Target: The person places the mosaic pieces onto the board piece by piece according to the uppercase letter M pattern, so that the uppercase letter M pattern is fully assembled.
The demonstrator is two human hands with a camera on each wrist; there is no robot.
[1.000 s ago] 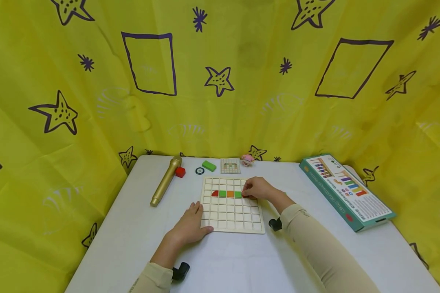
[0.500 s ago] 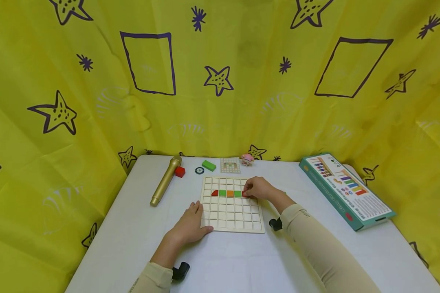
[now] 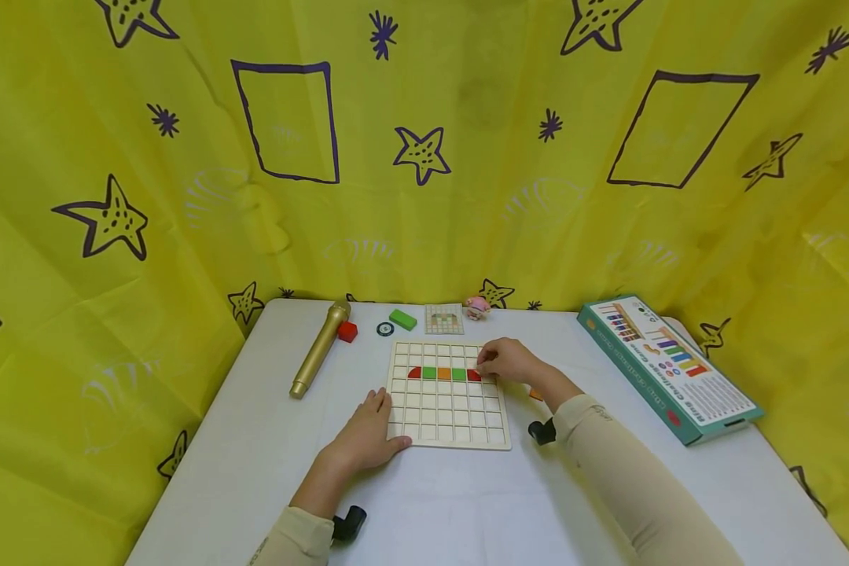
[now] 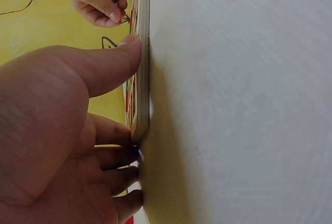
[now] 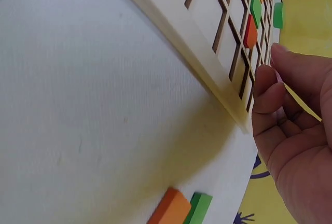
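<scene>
The left hand (image 3: pixel 364 436) lies at the left edge of a pale wooden grid board (image 3: pixel 450 417). Its thumb touches the board's near edge in the left wrist view, with the other fingers stretched along the side. A row of coloured pieces sits in the grid: a rounded red piece (image 3: pixel 415 373), a green square, an orange square (image 3: pixel 444 373), a green square and a red piece (image 3: pixel 474 376) at the right end. Just right of that last red piece hovers the right hand (image 3: pixel 507 362), fingers loosely bent. No piece shows between its thumb and fingers (image 5: pixel 264 86).
Behind the board lie a patterned card (image 3: pixel 444 320), a green block (image 3: pixel 402 319), a round black-and-white disc (image 3: pixel 385 329) and a pink figurine (image 3: pixel 477 308). A gold microphone (image 3: pixel 320 350) lies left beside a red cube (image 3: pixel 348 332). A game box (image 3: pixel 668 369) is right; an orange block (image 5: pixel 171 206) lies near the right wrist.
The right hand has drawn slightly right, off the red piece at the row's end, which now shows in full. An orange block has come into sight by the right wrist. The left hand stays put.
</scene>
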